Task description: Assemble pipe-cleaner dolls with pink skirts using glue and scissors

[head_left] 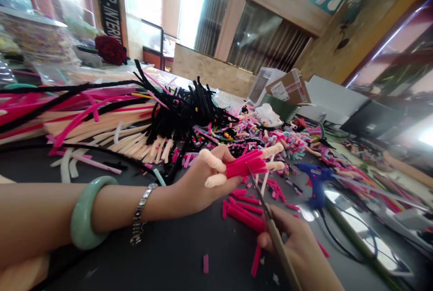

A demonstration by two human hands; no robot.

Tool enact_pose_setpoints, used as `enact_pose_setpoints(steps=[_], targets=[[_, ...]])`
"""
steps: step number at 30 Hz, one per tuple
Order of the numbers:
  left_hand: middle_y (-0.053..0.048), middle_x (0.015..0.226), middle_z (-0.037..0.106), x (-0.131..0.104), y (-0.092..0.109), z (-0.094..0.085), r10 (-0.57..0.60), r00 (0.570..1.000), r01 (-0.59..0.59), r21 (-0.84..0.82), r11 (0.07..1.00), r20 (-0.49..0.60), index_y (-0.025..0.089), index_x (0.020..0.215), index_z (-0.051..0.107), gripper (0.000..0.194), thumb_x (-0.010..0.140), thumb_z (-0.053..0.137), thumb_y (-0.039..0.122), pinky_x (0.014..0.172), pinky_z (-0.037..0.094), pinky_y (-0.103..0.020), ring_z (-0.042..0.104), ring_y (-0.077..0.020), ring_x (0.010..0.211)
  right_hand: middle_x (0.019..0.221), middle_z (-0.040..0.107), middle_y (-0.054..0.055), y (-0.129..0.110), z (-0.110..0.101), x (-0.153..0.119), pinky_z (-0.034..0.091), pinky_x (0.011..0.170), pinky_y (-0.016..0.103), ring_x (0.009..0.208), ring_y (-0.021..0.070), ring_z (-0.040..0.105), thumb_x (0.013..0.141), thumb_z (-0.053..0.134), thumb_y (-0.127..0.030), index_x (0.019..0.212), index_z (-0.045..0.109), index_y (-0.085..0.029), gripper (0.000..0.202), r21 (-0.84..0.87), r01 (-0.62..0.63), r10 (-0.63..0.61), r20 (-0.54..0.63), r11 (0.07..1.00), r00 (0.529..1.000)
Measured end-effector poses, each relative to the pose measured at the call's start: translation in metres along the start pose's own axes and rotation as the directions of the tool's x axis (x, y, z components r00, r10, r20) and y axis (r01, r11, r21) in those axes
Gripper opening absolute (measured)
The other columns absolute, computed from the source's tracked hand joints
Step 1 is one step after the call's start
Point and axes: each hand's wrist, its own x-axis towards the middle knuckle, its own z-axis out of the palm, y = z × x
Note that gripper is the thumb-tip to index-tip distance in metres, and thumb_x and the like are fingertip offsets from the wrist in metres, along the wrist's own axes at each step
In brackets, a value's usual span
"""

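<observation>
My left hand (199, 178) is closed on a doll-like bundle of hot pink chenille stems (243, 164). Thick cream fuzzy ends stick out on both sides of the bundle. On that wrist are a pale green bangle and a silver bracelet. My right hand (291, 237) grips a long, narrow metal tool that looks like tweezers (275, 232). Its pointed tip meets the pink stems, and its other end runs back toward me. Short cut pink stems (245, 216) lie on the dark table below the bundle, partly behind my right hand.
A blue glue gun (316, 182) with a cord stands at the right. Long cream stems (135, 142) and a black stem pile (189, 110) lie at the left and behind. Further back are colourful small pieces (287, 140), a cardboard box (289, 87) and a wide spool (40, 43).
</observation>
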Motion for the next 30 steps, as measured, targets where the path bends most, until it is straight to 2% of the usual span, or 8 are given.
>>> enact_pose_setpoints(steps=[6, 10, 14, 21, 30], targets=[[0.003, 0.071, 0.049, 0.0001, -0.0021, 0.001, -0.005, 1.0, 0.005, 0.006, 1.0, 0.016, 0.018, 0.082, 0.046, 0.019, 0.082, 0.06, 0.03, 0.056, 0.037, -0.025, 0.049, -0.0117, 0.064, 0.056, 0.055, -0.004, -0.0005, 0.0007, -0.0008, 0.034, 0.049, 0.021, 0.054, 0.0127, 0.044, 0.071, 0.058, -0.045, 0.069, 0.055, -0.019, 0.026, 0.037, 0.012, -0.011, -0.012, 0.999, 1.0], [0.004, 0.069, 0.049, 0.001, -0.0053, 0.0021, 0.025, 0.999, -0.025, -0.004, 1.0, -0.021, 0.018, 0.08, 0.047, 0.02, 0.078, 0.064, 0.027, 0.054, 0.038, -0.023, 0.049, -0.0115, 0.063, 0.057, 0.059, -0.004, -0.0007, 0.0005, -0.0007, 0.034, 0.049, 0.022, 0.053, 0.0128, 0.046, 0.072, 0.055, -0.042, 0.069, 0.054, -0.02, 0.022, 0.052, -0.013, 0.012, 0.013, 0.999, 1.0], [0.005, 0.067, 0.047, 0.0019, -0.0053, 0.0019, 0.037, 0.999, -0.037, 0.001, 0.999, -0.033, 0.018, 0.08, 0.047, 0.02, 0.078, 0.064, 0.027, 0.053, 0.037, -0.023, 0.049, -0.012, 0.062, 0.057, 0.059, -0.004, 0.0011, 0.0006, 0.0001, 0.034, 0.048, 0.022, 0.053, 0.0129, 0.046, 0.074, 0.053, -0.042, 0.07, 0.054, -0.02, 0.022, 0.059, -0.023, 0.021, 0.041, 0.998, 0.999], [0.005, 0.068, 0.048, 0.0018, -0.0075, 0.0021, 0.069, 0.997, -0.069, 0.013, 0.998, -0.043, 0.018, 0.08, 0.046, 0.021, 0.078, 0.065, 0.027, 0.053, 0.038, -0.023, 0.049, -0.0116, 0.062, 0.058, 0.059, -0.004, 0.0008, 0.0028, -0.0002, 0.033, 0.047, 0.021, 0.052, 0.0125, 0.046, 0.071, 0.055, -0.042, 0.068, 0.053, -0.02, 0.022, 0.065, -0.054, 0.053, 0.017, 0.996, 0.998], [0.005, 0.067, 0.048, 0.0002, -0.0055, 0.0012, 0.052, 0.998, -0.051, 0.036, 0.998, -0.042, 0.017, 0.082, 0.047, 0.018, 0.078, 0.063, 0.023, 0.054, 0.039, -0.023, 0.05, -0.0118, 0.063, 0.054, 0.053, -0.004, 0.0044, 0.0045, -0.0004, 0.032, 0.046, 0.021, 0.051, 0.0121, 0.045, 0.069, 0.056, -0.045, 0.063, 0.05, -0.02, 0.027, 0.082, -0.079, 0.08, -0.003, 0.994, 0.997]])
